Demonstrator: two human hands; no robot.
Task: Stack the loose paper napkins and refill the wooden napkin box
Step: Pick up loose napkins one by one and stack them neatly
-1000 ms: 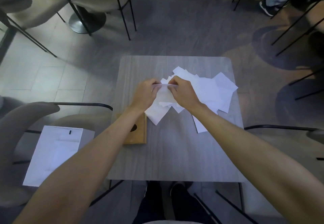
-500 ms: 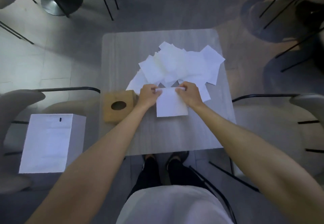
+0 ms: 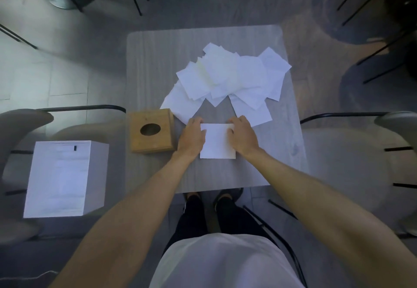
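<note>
Near the table's [image 3: 225, 175] front edge, a napkin [image 3: 217, 143] is being squared, its far corners pinched by left hand [image 3: 191, 138] and right hand [image 3: 243, 137]; next, one more is likely being needed from the pile [image 3: 225, 75].

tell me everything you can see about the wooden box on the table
The wooden box is light tan and roughly cube-shaped, with plain smooth faces. A dark oval hole is cut in the middle of its top, and nothing shows through it. It stands upright on the grey table, at the left edge. A corner of the loose napkins reaches its far right corner. The left hand lies just to its right; whether they touch is unclear.
</note>
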